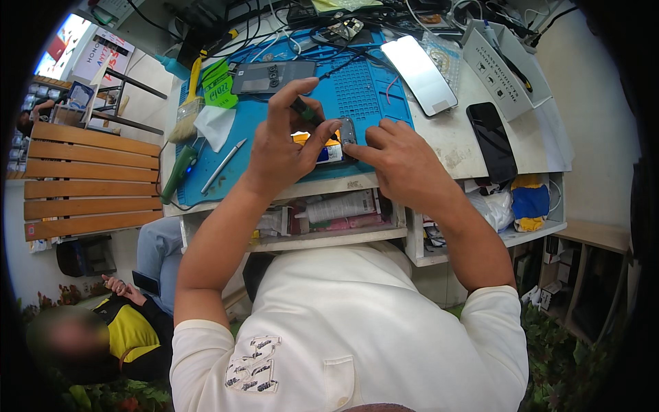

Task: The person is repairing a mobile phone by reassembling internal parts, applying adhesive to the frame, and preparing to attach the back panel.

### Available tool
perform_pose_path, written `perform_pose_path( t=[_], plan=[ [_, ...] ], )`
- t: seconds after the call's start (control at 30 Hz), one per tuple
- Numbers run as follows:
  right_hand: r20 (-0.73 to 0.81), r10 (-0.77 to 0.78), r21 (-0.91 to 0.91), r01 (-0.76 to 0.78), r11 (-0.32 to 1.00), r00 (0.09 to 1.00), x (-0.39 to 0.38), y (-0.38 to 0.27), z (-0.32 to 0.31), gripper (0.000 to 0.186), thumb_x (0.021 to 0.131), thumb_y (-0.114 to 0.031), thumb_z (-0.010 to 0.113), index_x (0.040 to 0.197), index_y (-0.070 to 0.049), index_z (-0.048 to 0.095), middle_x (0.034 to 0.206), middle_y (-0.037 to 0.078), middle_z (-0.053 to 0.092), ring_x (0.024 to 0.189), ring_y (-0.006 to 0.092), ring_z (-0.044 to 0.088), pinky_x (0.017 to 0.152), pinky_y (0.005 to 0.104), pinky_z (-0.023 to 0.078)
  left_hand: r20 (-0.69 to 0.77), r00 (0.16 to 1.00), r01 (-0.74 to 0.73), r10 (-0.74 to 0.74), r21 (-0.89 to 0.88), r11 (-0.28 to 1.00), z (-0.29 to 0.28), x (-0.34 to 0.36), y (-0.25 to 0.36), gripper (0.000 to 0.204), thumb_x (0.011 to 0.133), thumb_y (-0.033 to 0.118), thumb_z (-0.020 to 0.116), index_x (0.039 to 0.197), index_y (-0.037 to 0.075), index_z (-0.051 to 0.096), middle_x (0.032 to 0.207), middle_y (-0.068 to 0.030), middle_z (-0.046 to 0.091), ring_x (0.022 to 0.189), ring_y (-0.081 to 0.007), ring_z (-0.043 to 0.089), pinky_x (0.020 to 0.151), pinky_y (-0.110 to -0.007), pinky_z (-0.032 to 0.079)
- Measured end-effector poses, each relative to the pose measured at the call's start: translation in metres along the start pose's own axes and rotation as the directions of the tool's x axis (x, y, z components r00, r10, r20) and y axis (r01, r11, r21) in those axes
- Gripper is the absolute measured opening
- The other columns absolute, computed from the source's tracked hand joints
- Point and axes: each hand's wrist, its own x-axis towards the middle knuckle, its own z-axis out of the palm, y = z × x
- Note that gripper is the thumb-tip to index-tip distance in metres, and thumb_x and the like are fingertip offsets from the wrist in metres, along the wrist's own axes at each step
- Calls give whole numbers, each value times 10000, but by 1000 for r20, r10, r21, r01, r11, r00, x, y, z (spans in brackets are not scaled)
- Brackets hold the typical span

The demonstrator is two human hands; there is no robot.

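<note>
1 opened phone (348,128) lies between left hand (283,141) and right hand (403,159).

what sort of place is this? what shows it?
Probably a phone repair bench: an opened phone, a screwdriver-like tool in the left hand, and a blue work mat with small compartments.

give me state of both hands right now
Left hand: holding a dark green-handled tool.
Right hand: at the opened phone's edge; grip cannot be told.

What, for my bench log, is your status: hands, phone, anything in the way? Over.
Left hand holding screwdriver. Right fingertips at phone's edge. Phone opened, on mat. Brush off left, not in the way.
</note>
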Motion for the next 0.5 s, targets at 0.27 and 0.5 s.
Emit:
perform_pose_path(
  t=[0.27,0.5],
  plan=[
    [-197,16,35,-9,999,980,1,9,-11,374,749,83,726,1089,-35,826,981,98,689,974,306,648,873,438,540,118,981,-159,151,63,985,-6,9,12,550,932,89,900,1389,73,595,1022,-92,764,864,-187,810,714,-299,653],
    [-321,83,32,-77,997,943,-2,26,-29,419,772,157,645,1103,-29,821,970,117,682,926,289,658,798,425,553,563,823,-190,80,139,972,-46,59,43,246,947,84,868,1138,63,714,1098,-100,800,881,-255,820,770,-356,646]
  ],
)
